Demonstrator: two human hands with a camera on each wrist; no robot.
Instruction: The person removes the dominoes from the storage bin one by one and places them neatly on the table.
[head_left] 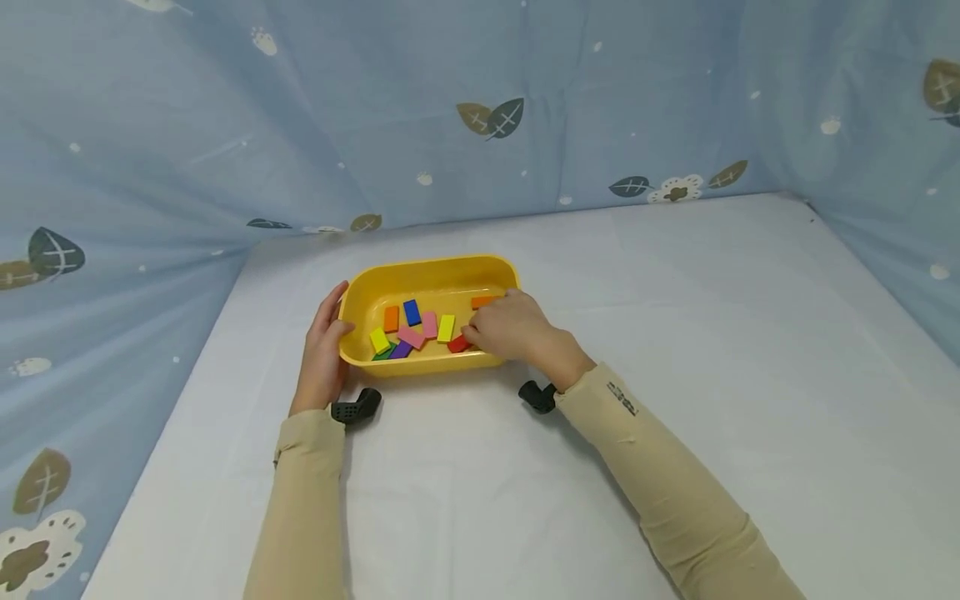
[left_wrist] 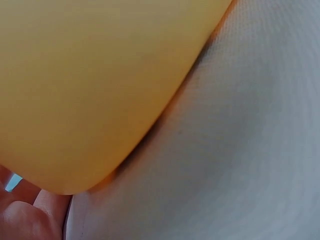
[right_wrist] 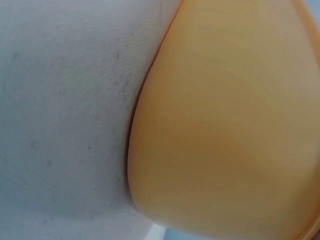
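Note:
A yellow plastic tray [head_left: 420, 367] with rounded corners lies on the white cloth, with small coloured rectangular blocks spread over its floor. My left hand [head_left: 321, 358] grips its left end, the thumb over the rim and the fingers along the outside. Over the right end, my right hand [head_left: 513, 327] reaches into the tray with bent fingers. Its fingertips are beside a red block [head_left: 458, 343], and an orange block [head_left: 482, 302] lies partly behind the knuckles. Whether anything is between those fingers is hidden. Both wrist views mostly show the tray's outer wall [left_wrist: 90, 90].
Left of the right hand lie a yellow block [head_left: 446, 328], a blue block [head_left: 412, 312], pink blocks [head_left: 430, 324] and a purple block [head_left: 401, 350]. White cloth [head_left: 712, 333] covers the table. Blue patterned fabric [head_left: 360, 108] hangs behind and at both sides.

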